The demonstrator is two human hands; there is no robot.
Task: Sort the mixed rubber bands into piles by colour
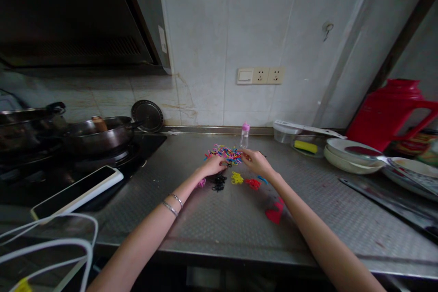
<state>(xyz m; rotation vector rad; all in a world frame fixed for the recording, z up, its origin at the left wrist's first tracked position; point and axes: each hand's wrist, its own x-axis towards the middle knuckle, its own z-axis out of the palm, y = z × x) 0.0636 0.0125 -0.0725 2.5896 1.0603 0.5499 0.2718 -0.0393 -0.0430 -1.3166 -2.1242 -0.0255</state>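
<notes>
A mixed pile of small coloured rubber bands point(224, 151) lies on the metal counter point(205, 232). My left hand point(214, 164) rests at the pile's near left edge, fingers curled down; whatever they pinch is too small to make out. From the right, my right hand point(256, 161) reaches to the pile's edge with bent fingers close together, their grip unclear. Nearer to me are separate heaps of pink bands point(201, 183), black bands point(219, 182), yellow bands point(237, 178) and red bands point(252, 184), plus a few blue bands point(263, 179).
Behind the pile stands a small clear bottle with a pink cap point(245, 134). A red piece point(274, 211) lies by my right forearm. Left are a phone-like device point(77, 193), white cables and a pan point(99, 134); right, bowls point(352, 157), a knife point(386, 203) and a red jug point(386, 112).
</notes>
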